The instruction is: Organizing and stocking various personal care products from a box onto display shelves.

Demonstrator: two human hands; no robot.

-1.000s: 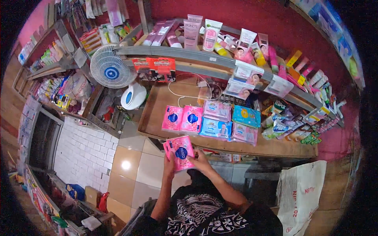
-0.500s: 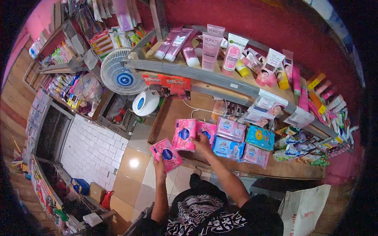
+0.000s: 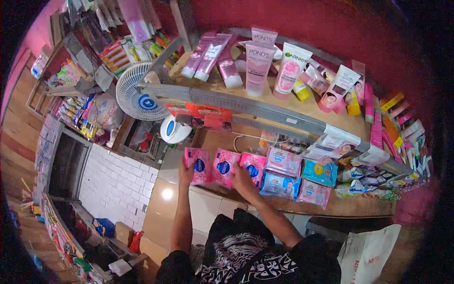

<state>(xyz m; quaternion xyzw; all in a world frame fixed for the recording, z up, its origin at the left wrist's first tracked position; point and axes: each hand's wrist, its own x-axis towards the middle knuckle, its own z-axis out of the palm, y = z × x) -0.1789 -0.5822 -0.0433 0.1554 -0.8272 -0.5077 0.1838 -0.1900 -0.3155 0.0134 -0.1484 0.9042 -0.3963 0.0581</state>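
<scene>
My left hand [image 3: 187, 174] is closed on the left edge of a pink tissue pack [image 3: 200, 165] with a dark blue oval, held upright over the front of the lower shelf. Close beside it stands a second pink tissue pack [image 3: 222, 165]; my right hand [image 3: 243, 181] grips this one by its right edge. Partly behind the right fingers is a third pink tissue pack [image 3: 255, 165]. To its right lie pink wipes packs [image 3: 283, 161], a light blue wipes pack [image 3: 280, 183] and a turquoise pack [image 3: 320, 173], in two rows.
Above, an upper shelf [image 3: 265, 110] carries several cosmetic tubes [image 3: 259, 71] and overhangs the packs. Red razor packaging [image 3: 198, 113] hangs from its edge. A white fan [image 3: 144, 92] stands at the left. A pale bag [image 3: 369, 253] is near my right side.
My left hand has raised its tissue pack and moved it away from me, up level with the second pack. The right hand's pack has shifted slightly, and the whole view has tilted a little.
</scene>
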